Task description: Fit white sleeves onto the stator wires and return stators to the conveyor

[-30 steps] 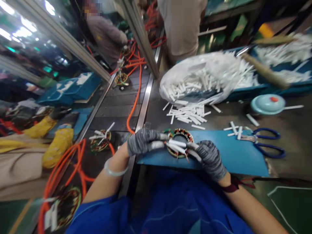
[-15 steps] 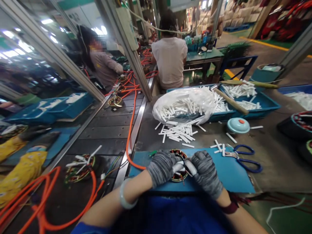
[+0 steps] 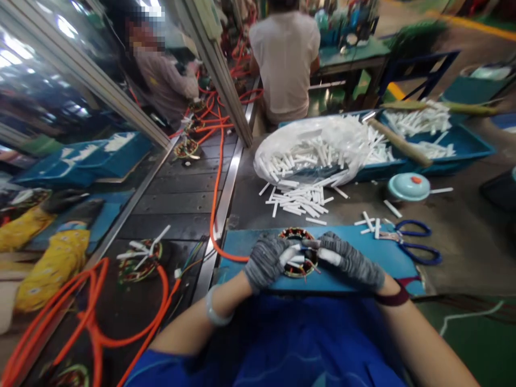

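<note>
Left hand and right hand bend their fingers close together over the ring; what they pinch, I cannot tell. It lies on the mat, left of the scissors. Farther, loose tubes lie before a bag.

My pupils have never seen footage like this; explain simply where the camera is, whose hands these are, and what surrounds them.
There is no robot here: a camera worn on a person's head looks forward and down, giving every picture. The wearer's gloved left hand and right hand are close together at a wound ring on a blue mat. What they pinch is too small to tell. Scissors lie at the mat's right edge; beyond are loose white tubes and a plastic bag holding more.
</note>
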### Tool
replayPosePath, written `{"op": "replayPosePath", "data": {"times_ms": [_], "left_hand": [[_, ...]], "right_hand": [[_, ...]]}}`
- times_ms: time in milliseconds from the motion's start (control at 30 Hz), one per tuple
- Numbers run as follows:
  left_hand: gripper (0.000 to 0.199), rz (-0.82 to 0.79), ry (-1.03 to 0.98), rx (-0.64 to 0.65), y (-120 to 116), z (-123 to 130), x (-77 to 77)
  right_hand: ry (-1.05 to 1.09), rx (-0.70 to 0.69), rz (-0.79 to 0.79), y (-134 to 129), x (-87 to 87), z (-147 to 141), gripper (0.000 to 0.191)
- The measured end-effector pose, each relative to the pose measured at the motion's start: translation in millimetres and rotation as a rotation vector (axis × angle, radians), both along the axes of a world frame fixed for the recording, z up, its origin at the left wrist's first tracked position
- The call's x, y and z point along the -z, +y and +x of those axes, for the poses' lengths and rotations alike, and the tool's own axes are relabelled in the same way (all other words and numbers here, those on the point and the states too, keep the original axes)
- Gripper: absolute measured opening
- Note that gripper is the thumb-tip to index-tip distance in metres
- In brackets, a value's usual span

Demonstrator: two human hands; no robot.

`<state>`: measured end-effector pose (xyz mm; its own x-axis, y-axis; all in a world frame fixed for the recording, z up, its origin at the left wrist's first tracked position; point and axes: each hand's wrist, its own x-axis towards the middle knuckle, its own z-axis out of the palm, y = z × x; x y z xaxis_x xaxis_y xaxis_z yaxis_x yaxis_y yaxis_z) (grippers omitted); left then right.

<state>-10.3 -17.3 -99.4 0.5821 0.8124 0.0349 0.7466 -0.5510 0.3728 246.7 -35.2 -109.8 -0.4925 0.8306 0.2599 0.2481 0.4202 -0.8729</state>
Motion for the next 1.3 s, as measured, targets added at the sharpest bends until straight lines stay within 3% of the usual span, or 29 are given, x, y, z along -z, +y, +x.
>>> {"op": "replayPosePath", "data": {"times_ms": [67, 167, 333, 433, 600, 767, 900, 967, 1033, 1133, 1233, 1300], "left_hand": [[0.040, -0.046, -0.021, 0.074, 5.4, 1.2, -4.2], [0.048, -0.061, -0.030, 0.186, 11.0, -1.1, -3.3], [0.052, 0.023, -0.016, 0.291, 10.8, -6.6, 3.5], [0.051, -0.010, -0.010, 0.319, 13.2, -8.9, -4.3], [0.047, -0.292, -0.084, 0.363, 24.9, -14.3, -29.8], [0.041, -0.454, 0.072, 0.326, 33.5, 1.2, -37.1], [0.045, -0.317, 0.333, 0.250, 29.6, 32.7, -48.6], [0.049, -0.180, 0.339, 0.227, 29.7, 41.6, -56.0], [0.064, -0.111, 0.250, 0.256, 34.8, 42.2, -57.7], [0.076, -0.165, 0.157, 0.307, 49.7, 35.5, -47.3], [0.059, -0.178, 0.133, 0.244, 60.8, 30.9, -35.0], [0.050, -0.149, 0.078, 0.163, 59.6, 28.4, -32.7]], "right_hand": [[0.043, -0.013, -0.147, 5.7, -4.1, -1.9, 0.035], [0.016, 0.006, -0.235, 8.3, -6.0, -12.4, 0.039], [-0.155, 0.208, -0.095, 2.1, -1.3, -32.3, 0.040], [-0.186, 0.260, 0.040, 0.3, 5.4, -34.3, 0.040], [-0.149, 0.137, 0.086, -3.7, 9.1, -25.2, 0.032], [-0.152, 0.201, 0.056, -11.6, 12.2, -21.2, 0.028], [0.044, 0.211, -0.222, -18.6, 18.2, -6.2, 0.059], [0.104, 0.249, -0.372, -24.4, 19.6, 3.1, 0.064], [0.125, 0.309, -0.430, -31.9, 19.5, 9.2, 0.060], [0.115, 0.406, -0.348, -42.3, 16.8, 9.6, 0.043], [0.109, 0.423, -0.191, -46.8, 11.6, 2.9, 0.024], [0.098, 0.384, -0.126, -47.0, 8.7, -0.9, 0.022]]}}
